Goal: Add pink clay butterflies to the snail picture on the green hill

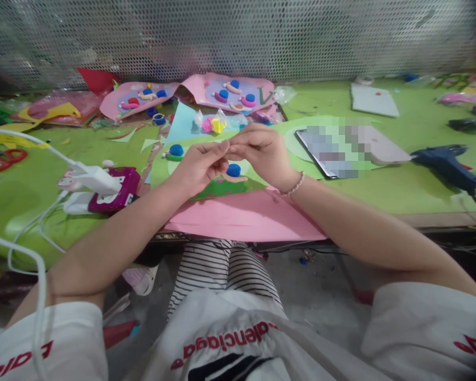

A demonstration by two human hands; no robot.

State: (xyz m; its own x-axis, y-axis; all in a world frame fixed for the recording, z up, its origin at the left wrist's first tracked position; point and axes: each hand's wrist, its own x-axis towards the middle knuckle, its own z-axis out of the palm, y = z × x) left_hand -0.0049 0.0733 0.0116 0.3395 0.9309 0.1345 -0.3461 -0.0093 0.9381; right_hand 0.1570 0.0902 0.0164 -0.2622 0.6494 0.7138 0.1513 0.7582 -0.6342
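Observation:
My left hand (204,168) and my right hand (264,153) meet fingertip to fingertip over the middle of the table. Both are closed in a pinch, and whatever sits between the fingers is hidden or too small to name. Just below them lies a clay snail (234,170) with a blue shell and a pale body. Left of my left hand is another clay snail (176,152), blue-shelled with a green body. Both rest on a light green paper sheet (257,179). Behind my hands, pink and yellow clay lumps (214,125) lie in clear plastic wrap.
Pink sheets (198,87) with several clay snails stand at the back. A purple power socket (131,182) with white chargers and red scissors (6,160) are left. A phone (315,153), a pale pink case (384,145) and a blue glue gun (448,164) lie right. Pink paper (246,214) covers the front edge.

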